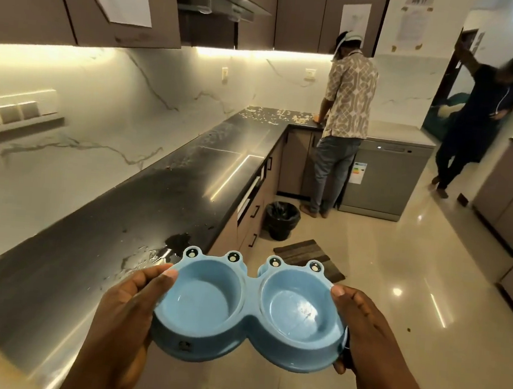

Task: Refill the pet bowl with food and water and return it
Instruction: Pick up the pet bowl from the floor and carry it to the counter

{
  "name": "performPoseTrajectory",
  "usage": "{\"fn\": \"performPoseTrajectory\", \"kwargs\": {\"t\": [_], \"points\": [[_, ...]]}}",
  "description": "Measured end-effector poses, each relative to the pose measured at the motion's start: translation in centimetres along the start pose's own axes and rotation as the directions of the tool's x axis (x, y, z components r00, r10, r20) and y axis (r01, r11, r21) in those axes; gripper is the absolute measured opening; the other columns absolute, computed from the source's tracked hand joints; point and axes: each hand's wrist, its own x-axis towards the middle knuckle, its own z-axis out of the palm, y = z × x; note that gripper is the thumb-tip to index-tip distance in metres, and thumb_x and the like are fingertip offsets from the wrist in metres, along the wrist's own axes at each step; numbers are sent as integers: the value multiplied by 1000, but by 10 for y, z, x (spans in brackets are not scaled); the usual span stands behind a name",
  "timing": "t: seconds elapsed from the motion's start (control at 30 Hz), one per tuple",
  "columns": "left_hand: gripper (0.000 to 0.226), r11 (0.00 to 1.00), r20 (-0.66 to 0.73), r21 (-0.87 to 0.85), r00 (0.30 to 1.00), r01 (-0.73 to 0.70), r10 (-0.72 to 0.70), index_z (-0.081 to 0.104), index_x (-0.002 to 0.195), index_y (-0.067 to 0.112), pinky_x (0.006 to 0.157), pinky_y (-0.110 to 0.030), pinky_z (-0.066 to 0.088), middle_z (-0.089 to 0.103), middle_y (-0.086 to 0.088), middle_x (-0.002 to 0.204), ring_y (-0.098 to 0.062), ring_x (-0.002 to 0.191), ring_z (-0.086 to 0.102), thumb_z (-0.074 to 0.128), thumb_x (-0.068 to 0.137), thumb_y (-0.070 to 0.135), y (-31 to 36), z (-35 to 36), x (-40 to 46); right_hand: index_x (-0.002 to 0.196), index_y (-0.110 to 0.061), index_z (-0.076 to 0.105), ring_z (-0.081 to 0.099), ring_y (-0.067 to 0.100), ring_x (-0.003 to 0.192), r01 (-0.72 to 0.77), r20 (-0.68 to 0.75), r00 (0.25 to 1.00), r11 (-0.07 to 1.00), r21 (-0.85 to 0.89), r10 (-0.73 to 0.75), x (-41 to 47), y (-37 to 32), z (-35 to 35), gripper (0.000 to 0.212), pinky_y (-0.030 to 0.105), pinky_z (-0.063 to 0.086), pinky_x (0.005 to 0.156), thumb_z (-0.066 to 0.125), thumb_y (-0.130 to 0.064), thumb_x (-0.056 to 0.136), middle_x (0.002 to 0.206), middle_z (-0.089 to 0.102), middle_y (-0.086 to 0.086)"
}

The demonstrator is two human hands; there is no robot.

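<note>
A blue plastic double pet bowl [249, 311] (both wells empty) is held level by the left hand [124, 313] and right hand [370, 337], fingers clasped round its ends.

Dark countertop [144, 190] under lit cabinets [116, 5], marble wall [103, 88], glossy floor [397, 268].

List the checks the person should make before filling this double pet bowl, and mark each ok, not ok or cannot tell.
1. Bowl held at both ends, left hand and right hand: ok.
2. Bowl roughly level: ok.
3. Left well empty: ok.
4. Right well clean: not ok, a few specks on its bottom.
5. Countertop dry for setting down: not ok, wet patch near the bowl.
6. Food and water source in view: cannot tell.
</note>
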Motion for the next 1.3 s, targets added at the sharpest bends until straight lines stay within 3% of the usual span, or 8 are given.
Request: {"fn": "performPoseTrajectory", "kwargs": {"t": [0.2, 0.43, 0.63, 0.73, 0.83, 1.0, 1.13, 1.3], "points": [[32, 1000, 0, -11, 1000, -4, 4, 70, 112, 10, 87, -53, 55, 68, -25, 108, -46, 104, 64, 63, 93, 34, 4, 36, 65, 108, -21, 67, 52, 17, 50, -35, 1, 999, 999, 10, 35, 73, -6, 1, 26, 27, 41, 42, 54, -43, 102, 72, 63, 12], [20, 999, -51, -39, 999, -3, 1, 70, 111, 10, 71, -44, 54, 67, -26, 105, -39, 88, 63, 69, 92, 17, 3, 87, 158, 107, -25, 68, 53, 13, 52, -19, 72, 997, 1000, -21, 21, 196, -28, 2, 20, 26, 40, 41, 57, -41, 101, 79, 68, 11], [21, 998, -196, -13, 979, -68, 64, 75, 105, 20, 87, -55, 57, 76, -15, 97, -42, 96, 68, 77, 84, 17, 18, 111, 218, 112, -32, 61, 54, 12, 49, 60, 213, 977, 985, -162, -25, 285, -72, 20, 25, 27, 42, 41, 62, -49, 94, 95, 70, 11], [17, 994, -276, -6, 955, -109, 104, 74, 106, 21, 67, -42, 59, 78, -6, 91, -33, 90, 71, 73, 90, 17, 18, 112, 238, 113, -33, 58, 55, 15, 53, 99, 277, 960, 973, -210, -38, 326, -85, 42, 23, 26, 42, 41, 64, -46, 95, 97, 69, 11], [16, 993, -346, -8, 932, -122, 112, 72, 109, 22, 72, -47, 60, 78, -6, 96, -34, 91, 72, 68, 95, 17, 21, 107, 251, 115, -34, 56, 56, 19, 60, 117, 331, 943, 964, -239, -33, 356, -89, 71, 19, 22, 40, 39, 64, -38, 98, 100, 67, 11], [15, 993, -477, 32, 871, -115, 117, 71, 109, 23, 70, -43, 59, 79, -3, 93, -26, 82, 75, 66, 97, 15, 25, 76, 278, 117, -37, 55, 61, 24, 67, 216, 480, 875, 932, -290, -54, 408, -83, 138, 21, 27, 47, 45, 64, -28, 100, 103, 67, 7], [14, 994, -538, 76, 837, -73, 102, 68, 111, 24, 81, -48, 61, 80, 3, 92, -20, 80, 77, 63, 99, 18, 24, 48, 297, 111, -38, 57, 61, 25, 68, 295, 594, 802, 906, -304, -62, 439, -80, 197, 20, 30, 48, 49, 63, -25, 98, 98, 69, 5], [11, 993, -636, 119, 769, 19, 61, 68, 109, 30, 84, -56, 62, 78, 8, 91, -26, 85, 76, 63, 100, 26, 16, 16, 318, 113, -38, 56, 65, 23, 78, 399, 721, 691, 860, -318, -54, 468, -75, 264, 22, 25, 48, 48, 61, -23, 98, 100, 67, 0]]}}
